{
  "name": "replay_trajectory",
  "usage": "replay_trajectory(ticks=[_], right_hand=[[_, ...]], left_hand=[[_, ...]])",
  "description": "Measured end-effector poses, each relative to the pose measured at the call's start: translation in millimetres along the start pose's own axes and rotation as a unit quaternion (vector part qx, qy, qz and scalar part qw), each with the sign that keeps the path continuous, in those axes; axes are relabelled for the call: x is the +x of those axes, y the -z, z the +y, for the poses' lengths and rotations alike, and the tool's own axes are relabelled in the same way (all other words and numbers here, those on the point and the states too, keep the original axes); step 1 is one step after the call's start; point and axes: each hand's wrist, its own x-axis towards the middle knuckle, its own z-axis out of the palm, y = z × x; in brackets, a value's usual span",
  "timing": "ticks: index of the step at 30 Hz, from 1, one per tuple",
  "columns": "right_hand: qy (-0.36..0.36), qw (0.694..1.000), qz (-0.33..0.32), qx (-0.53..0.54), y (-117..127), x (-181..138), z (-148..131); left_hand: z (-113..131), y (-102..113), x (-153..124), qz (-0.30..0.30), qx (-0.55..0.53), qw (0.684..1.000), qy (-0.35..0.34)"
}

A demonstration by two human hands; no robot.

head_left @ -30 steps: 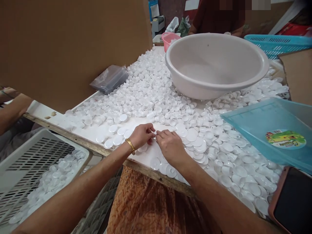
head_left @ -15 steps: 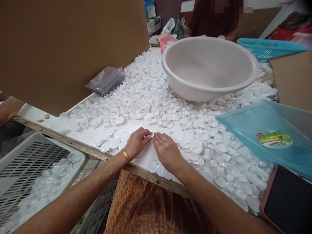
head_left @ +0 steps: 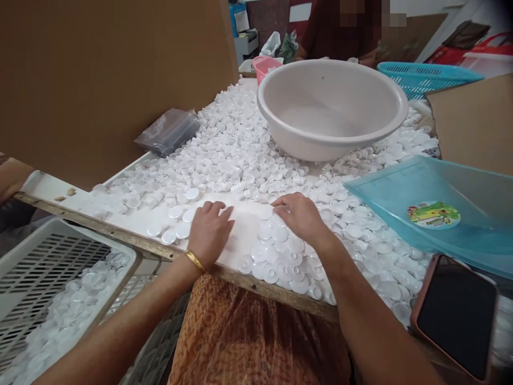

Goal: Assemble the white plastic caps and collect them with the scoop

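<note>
The left hand (head_left: 210, 230) lies palm-down and flat on a bare patch of the table (head_left: 244, 235), fingers extended, gripping nothing. The right hand (head_left: 300, 214) rests with bent fingers on the white caps (head_left: 240, 149); whether it grips one cannot be determined. Judged by quantity, the work is at an early stage: the crate (head_left: 60, 251) at the left holds a shallow layer of caps, the basin (head_left: 332, 139) looks empty, and most caps cover the table.
</note>
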Motion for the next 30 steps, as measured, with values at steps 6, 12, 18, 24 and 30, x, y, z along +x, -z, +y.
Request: replay_trajectory(ticks=[6,12,18,24,30], right_hand=[[0.103,0.980,-0.049,-0.164,-22,-6,-9],[0.103,0.977,-0.036,-0.185,-26,-5,-3],[0.093,0.984,0.015,-0.154,-26,-6,-9],[0.096,0.973,0.084,-0.190,-41,11,-17],[0.107,0.971,0.044,-0.210,-45,12,-20]], left_hand=[[50,-20,7,-0.109,-0.107,0.988,-0.037],[43,-21,7,-0.128,-0.147,0.980,0.027],[37,-16,4,-0.145,-0.269,0.949,0.074],[15,-11,7,-0.087,-0.350,0.918,0.168],[4,-14,3,-0.083,-0.364,0.911,0.176]])
